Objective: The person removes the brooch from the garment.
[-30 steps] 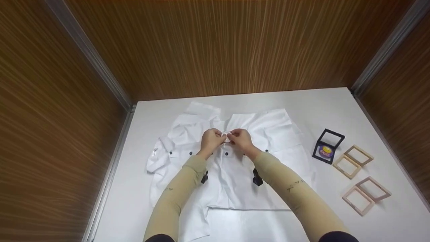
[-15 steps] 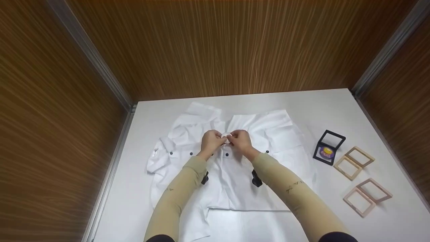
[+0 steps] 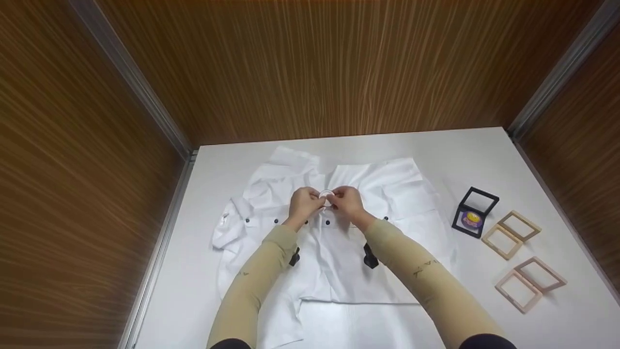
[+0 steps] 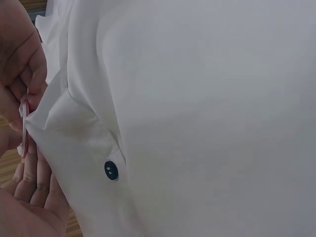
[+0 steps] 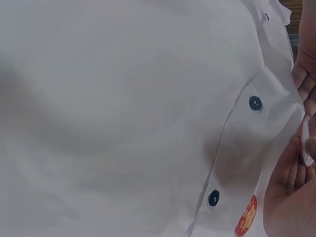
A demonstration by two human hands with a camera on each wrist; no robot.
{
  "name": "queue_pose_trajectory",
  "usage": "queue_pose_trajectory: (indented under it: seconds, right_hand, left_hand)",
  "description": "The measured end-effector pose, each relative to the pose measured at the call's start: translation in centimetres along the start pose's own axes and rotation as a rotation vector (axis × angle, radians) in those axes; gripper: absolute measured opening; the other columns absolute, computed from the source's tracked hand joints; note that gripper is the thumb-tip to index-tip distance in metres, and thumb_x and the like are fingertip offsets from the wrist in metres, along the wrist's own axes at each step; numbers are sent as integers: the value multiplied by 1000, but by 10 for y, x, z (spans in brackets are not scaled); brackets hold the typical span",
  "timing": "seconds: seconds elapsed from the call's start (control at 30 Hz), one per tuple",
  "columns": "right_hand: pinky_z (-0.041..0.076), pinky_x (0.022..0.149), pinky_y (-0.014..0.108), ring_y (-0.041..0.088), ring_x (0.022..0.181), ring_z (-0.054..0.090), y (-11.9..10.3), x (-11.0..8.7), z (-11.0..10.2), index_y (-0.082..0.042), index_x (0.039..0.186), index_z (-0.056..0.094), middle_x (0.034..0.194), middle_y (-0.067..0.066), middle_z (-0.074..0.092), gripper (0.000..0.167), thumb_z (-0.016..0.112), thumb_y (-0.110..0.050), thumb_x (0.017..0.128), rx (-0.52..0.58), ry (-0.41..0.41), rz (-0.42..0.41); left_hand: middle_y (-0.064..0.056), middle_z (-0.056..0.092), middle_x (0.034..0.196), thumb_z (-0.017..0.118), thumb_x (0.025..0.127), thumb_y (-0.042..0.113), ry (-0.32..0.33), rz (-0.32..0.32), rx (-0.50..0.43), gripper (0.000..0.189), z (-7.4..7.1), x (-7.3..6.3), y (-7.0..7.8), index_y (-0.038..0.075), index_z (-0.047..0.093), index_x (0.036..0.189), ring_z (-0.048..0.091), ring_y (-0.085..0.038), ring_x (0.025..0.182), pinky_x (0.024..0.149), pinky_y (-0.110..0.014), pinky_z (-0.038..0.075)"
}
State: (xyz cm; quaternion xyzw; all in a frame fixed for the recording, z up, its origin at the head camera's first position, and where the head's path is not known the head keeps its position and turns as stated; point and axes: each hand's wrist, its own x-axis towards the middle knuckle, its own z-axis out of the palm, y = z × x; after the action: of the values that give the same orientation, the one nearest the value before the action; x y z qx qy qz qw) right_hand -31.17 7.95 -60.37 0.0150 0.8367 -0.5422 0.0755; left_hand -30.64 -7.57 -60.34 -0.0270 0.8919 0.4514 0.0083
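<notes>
A white shirt [image 3: 334,271] with dark buttons [image 4: 111,170] lies spread on the white table. Over its upper middle, both hands meet at a round badge [image 3: 327,194] with a red rim, seen nearly edge-on in the wrist views. My left hand [image 3: 304,204] pinches its left side, thumb on the pale face, fingers behind. On the opposite side my right hand [image 3: 349,201] pinches it likewise. Shirt cloth rises in a peak to the badge [image 5: 306,140]. Another badge [image 5: 246,216], red with a yellow figure, sits on the shirt beside the right hand.
At the right stand several opened display cases: a black case [image 3: 462,230] holding a purple and yellow badge [image 3: 471,219], a gold case [image 3: 501,240] and a pink case [image 3: 517,291]. Wood-grain panels [image 3: 339,68] wall the table [image 3: 465,150] at the back and sides.
Both hands stay in place with the badge between them; only slight finger motion and a small shift of the head view show.
</notes>
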Motion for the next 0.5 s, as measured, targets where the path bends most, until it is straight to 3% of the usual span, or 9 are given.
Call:
queue_pose_trajectory:
  seconds: [0.23,0.5]
  right_hand:
    - [47,58,14,5,63,65,-4,-2,0,6,107,77,89,16,80,23,72,-16,101,-119,13,-27]
    - [47,58,13,6,62,65,2,1,-1,6,101,76,82,11,78,20,74,-14,100,-52,7,-26]
  left_hand:
    - [-14,81,86,81,89,12,14,-7,19,14,0,0,0,-1,78,93,72,-12,67,59,-17,52]
    - [-14,82,89,79,91,13,-21,10,38,15,-3,-1,1,0,80,98,68,-11,70,63,-19,51]
